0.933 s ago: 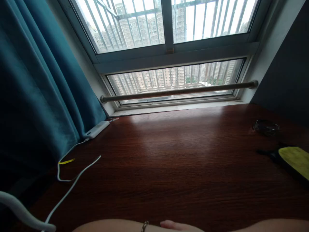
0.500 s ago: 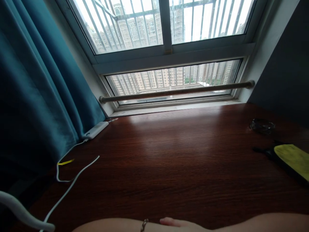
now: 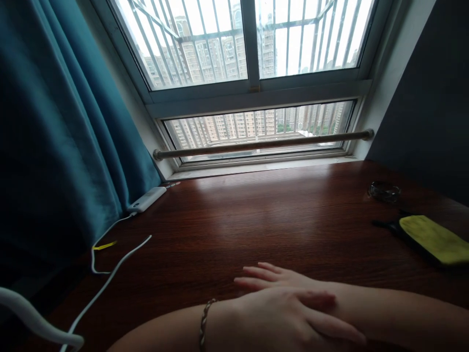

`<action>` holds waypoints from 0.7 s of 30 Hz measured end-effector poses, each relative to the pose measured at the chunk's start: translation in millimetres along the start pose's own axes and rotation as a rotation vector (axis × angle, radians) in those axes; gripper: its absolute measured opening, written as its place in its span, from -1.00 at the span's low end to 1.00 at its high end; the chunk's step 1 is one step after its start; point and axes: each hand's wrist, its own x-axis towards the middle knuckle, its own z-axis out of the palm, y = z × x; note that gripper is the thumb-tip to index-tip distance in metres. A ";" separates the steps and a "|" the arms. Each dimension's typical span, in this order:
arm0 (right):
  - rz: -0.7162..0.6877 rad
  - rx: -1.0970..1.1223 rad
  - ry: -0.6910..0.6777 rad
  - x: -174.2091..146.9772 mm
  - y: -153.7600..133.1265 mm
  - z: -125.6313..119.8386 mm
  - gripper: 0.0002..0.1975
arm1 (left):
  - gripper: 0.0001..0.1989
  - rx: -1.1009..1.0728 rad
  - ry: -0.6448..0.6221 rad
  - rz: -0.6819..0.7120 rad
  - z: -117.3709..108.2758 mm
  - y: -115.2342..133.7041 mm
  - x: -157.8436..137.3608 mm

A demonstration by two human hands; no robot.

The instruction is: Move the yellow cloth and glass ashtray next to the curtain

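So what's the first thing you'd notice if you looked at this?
Probably the two hands crossed at the bottom: the left hand, a bracelet on its wrist, lies over the right hand on the dark wooden desk. Then the barred window ahead and the teal curtain on the left.

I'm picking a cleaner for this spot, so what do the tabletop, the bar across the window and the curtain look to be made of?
The tabletop looks like dark reddish wood or wood veneer with a semi-gloss finish: grain lines show and window light reflects off it. The bar seems to be metal, dull and brownish, perhaps tarnished. The curtain is teal fabric with a soft, slightly velvety sheen, hanging in folds.
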 end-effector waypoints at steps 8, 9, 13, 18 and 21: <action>0.782 -0.389 -0.072 -63.3 104.8 -33.0 -0.51 | -0.78 0.156 -0.141 0.245 -34.1 -34.5 16.4; 0.993 -0.392 -0.116 -85.4 122.5 -33.9 -0.55 | -0.79 0.176 -0.142 0.219 -33.8 -37.8 14.8; 1.449 -0.296 -0.236 -177.0 180.4 -39.3 -0.72 | -0.79 0.206 -0.177 0.155 -32.9 -48.8 8.5; 1.652 -0.271 -0.176 -233.8 203.2 -51.1 -0.52 | -0.80 0.220 -0.217 0.114 -31.5 -55.6 6.1; 1.684 -0.237 -0.182 -236.9 202.0 -56.9 -0.61 | -0.81 0.223 -0.246 0.093 -27.7 -59.5 4.9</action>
